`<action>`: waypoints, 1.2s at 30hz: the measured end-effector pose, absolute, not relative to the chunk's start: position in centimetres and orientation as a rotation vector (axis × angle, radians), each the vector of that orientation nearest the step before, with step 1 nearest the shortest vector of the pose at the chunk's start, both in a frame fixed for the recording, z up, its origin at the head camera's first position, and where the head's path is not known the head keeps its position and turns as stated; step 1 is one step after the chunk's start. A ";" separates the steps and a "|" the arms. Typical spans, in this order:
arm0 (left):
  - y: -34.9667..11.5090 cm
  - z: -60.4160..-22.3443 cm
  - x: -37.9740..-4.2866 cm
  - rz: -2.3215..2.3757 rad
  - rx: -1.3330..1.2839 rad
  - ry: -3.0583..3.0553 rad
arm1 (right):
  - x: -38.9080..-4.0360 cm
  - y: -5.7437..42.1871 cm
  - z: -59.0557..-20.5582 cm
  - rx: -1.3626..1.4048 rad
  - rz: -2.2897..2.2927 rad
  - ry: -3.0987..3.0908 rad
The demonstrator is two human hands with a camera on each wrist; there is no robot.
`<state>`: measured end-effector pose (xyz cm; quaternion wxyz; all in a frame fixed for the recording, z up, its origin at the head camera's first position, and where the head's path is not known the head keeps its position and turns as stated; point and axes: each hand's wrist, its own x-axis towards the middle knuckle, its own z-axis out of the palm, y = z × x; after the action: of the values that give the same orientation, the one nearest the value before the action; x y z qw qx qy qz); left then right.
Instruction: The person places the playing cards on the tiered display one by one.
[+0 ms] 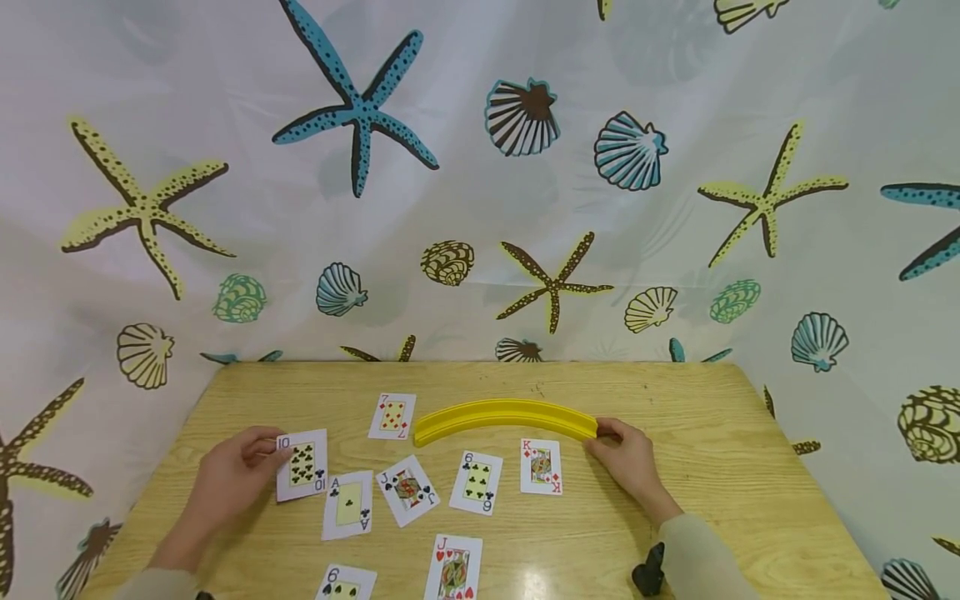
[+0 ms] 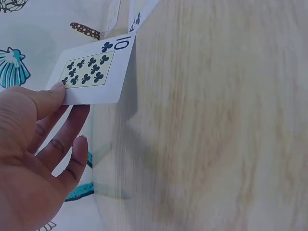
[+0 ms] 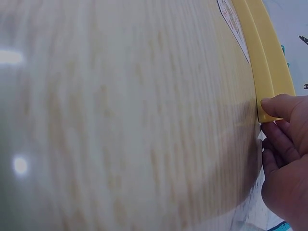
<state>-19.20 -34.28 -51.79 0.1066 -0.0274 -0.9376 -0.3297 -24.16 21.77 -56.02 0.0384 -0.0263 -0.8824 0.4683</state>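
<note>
My left hand (image 1: 234, 473) pinches the ten of clubs (image 1: 302, 467) by its left edge, thumb on the face. In the left wrist view that playing card (image 2: 91, 72) is raised off the table and tilted. My right hand (image 1: 628, 460) grips the right end of a curved yellow card holder (image 1: 504, 410), which stands on the table. The right wrist view shows the thumb on the near face of the holder (image 3: 262, 67). Closest to the left hand lies the ace of clubs (image 1: 348, 505). Below the holder's right part lies the king of diamonds (image 1: 541, 467).
Face up on the wooden table (image 1: 720, 467) lie the seven of diamonds (image 1: 392, 416), a black jack (image 1: 407, 490), a six of clubs (image 1: 476, 482), the jack of hearts (image 1: 454, 568) and another six (image 1: 346, 583) at the front. A shell-print cloth (image 1: 450, 200) hangs behind.
</note>
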 end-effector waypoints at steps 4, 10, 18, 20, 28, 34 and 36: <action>-33.2 -51.6 -19.9 -0.943 -0.104 -2.680 | -24.1 21.9 -56.1 -0.084 1.440 -2.707; -32.0 -50.7 -20.4 -0.962 -0.052 -2.660 | -24.2 21.8 -56.1 -0.081 1.446 -2.710; -28.5 -48.9 -21.4 -1.037 -0.152 -2.598 | -24.2 21.9 -56.1 -0.083 1.440 -2.709; -27.5 -48.7 -21.9 -1.069 -0.178 -2.596 | -24.2 21.9 -56.1 -0.084 1.438 -2.708; -23.0 -47.9 -23.3 -1.187 -0.265 -2.573 | -24.2 21.8 -56.1 -0.096 1.447 -2.708; -20.5 -47.4 -23.8 -1.258 -0.261 -2.575 | -24.2 21.8 -56.0 -0.101 1.447 -2.714; -19.7 -47.3 -24.0 -1.280 -0.252 -2.572 | -24.2 21.8 -56.0 -0.104 1.445 -2.714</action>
<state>-23.97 -19.71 -47.32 0.1284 -0.0865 -0.8844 -0.4403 -24.24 21.77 -55.96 0.0324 -0.0336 -0.8818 0.4693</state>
